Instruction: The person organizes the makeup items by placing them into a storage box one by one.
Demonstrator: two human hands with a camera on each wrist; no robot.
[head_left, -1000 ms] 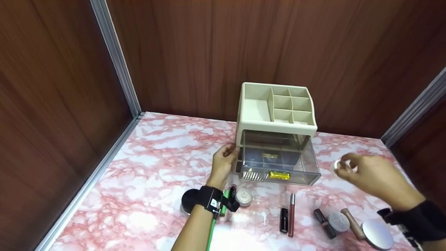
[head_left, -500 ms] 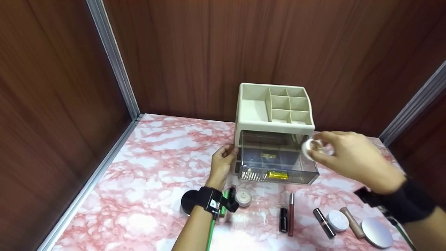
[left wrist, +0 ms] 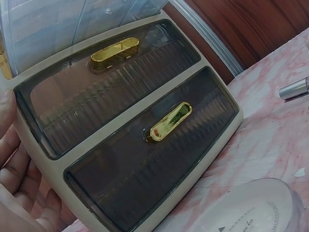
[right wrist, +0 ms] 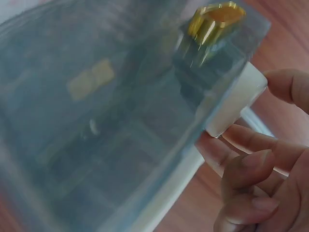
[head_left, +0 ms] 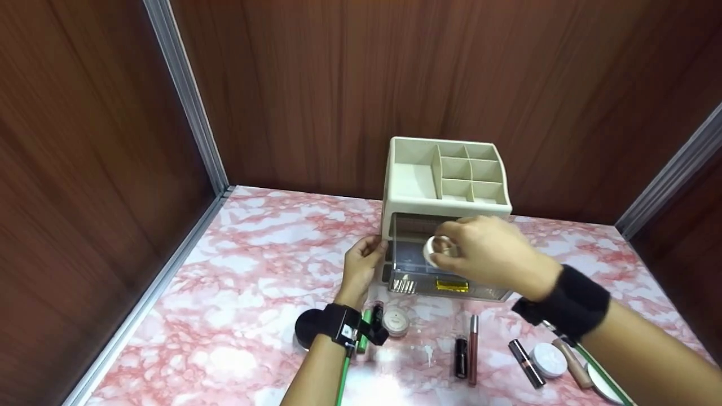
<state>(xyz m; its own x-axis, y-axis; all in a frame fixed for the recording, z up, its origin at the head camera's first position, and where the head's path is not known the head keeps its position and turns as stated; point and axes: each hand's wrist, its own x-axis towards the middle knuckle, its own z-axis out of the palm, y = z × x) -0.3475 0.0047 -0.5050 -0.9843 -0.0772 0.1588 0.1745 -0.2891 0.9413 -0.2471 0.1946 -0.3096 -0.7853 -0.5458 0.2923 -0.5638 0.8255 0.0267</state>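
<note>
Two hands work at the cream organizer on the pink marbled table. The left hand rests against the organizer's left side wall, fingers only lightly bent and gripping nothing. The right hand pinches a small white jar between thumb and fingertips, holding it over the pulled-out clear top drawer.

Risk assessment:
- The jar is held by its rim only; a loosened pinch would probably drop it onto the drawer edge or the table.
- The extended drawer overhangs its housing. Downward pressure on its front could tip the organizer forward, unless the left hand braces it.
- The right forearm passes above the lipstick tubes and the compact; a low sweep could scatter them.

View comparison:
- The head view alone shows the compartmented top tray and the items laid out along the table front.
- The left wrist view shows two lower smoked drawers with gold handles, both closed, and a round lidded pot close by.
- The right wrist view shows the jar seen through the drawer's clear wall, with fingertips beneath it; blur hides finer detail.
</note>
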